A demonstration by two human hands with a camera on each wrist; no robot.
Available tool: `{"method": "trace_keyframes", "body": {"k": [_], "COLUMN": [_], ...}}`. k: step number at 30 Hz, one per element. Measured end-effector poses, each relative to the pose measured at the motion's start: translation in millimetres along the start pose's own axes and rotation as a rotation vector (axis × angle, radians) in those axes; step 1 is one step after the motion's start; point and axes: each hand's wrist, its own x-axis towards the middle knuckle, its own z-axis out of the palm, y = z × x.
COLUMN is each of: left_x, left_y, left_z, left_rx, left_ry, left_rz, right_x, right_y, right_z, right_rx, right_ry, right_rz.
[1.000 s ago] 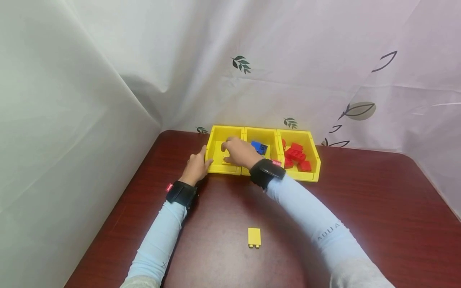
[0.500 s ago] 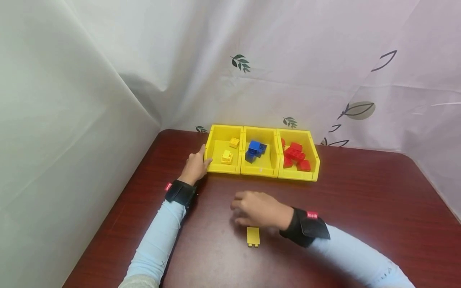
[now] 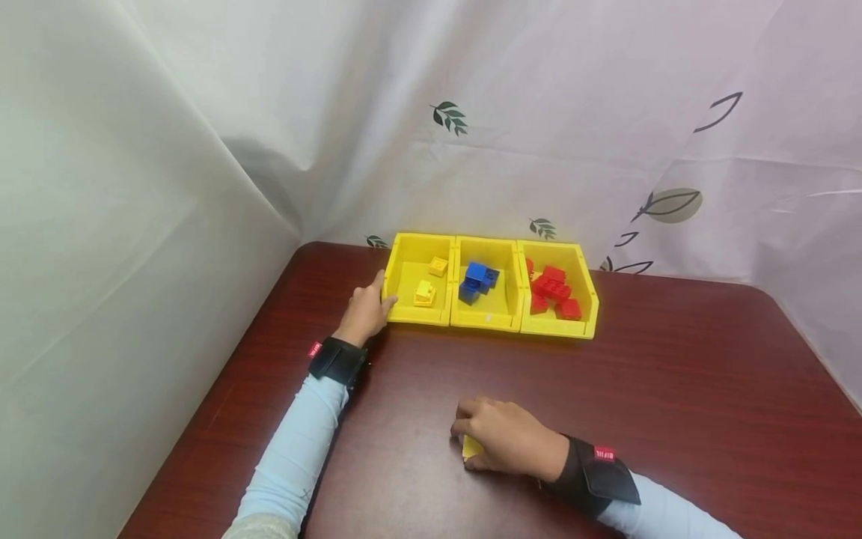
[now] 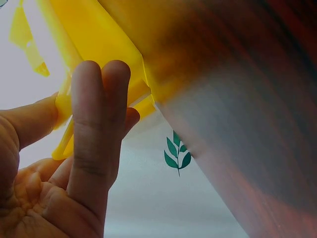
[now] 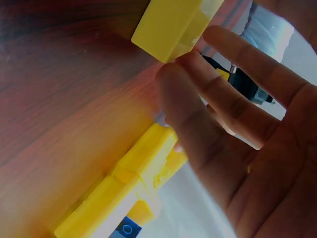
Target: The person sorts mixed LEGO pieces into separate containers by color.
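A yellow brick [image 3: 471,447] lies on the dark red table [image 3: 673,389] near the front. My right hand [image 3: 494,438] covers it, and its curled fingers and thumb pinch it. In the right wrist view the fingertips [image 5: 171,79] touch the yellow brick [image 5: 171,25]. My left hand [image 3: 367,308] holds the front left corner of the left yellow bin [image 3: 420,318]. In the left wrist view, thumb and fingers [image 4: 101,99] clamp the yellow bin's wall [image 4: 114,44].
Three yellow bins stand in a row at the table's back. The left one holds two yellow bricks [image 3: 424,293], the middle bin [image 3: 485,323] blue bricks [image 3: 476,278], the right bin [image 3: 559,329] red bricks [image 3: 554,288]. A leaf-print curtain [image 3: 539,112] hangs behind and left.
My right hand left the left bin, came back toward me across the table and closed over the yellow brick. Two yellow bricks now show in that bin. The left hand stayed.
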Motion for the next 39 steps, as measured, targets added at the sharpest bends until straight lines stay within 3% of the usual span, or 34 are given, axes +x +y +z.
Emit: {"method": "trace_keyframes", "body": {"k": [7,24,31,39], "left_x": [-1.1,-0.9,-3.3,-1.0], "left_y": [0.1,1.5,2.7,0.9], "left_z": [0.0,-2.1,-3.7,-2.9], "left_rx": [-0.004,0.008,-0.007,0.01], "left_ry": [-0.007,0.0,-0.012,-0.013], "left_rz": [-0.003,0.006,-0.011,0.003], "right_x": [-3,6,44,108], "right_y": [-1,3,19,45], "right_z": [8,3,-19,-63], "right_rx": [-0.044,0.027,0.056,0.113], "right_ry": [-0.038,-0.035,0.059,0.082], "right_rz": [-0.001,-0.003,0.015,0.145]}}
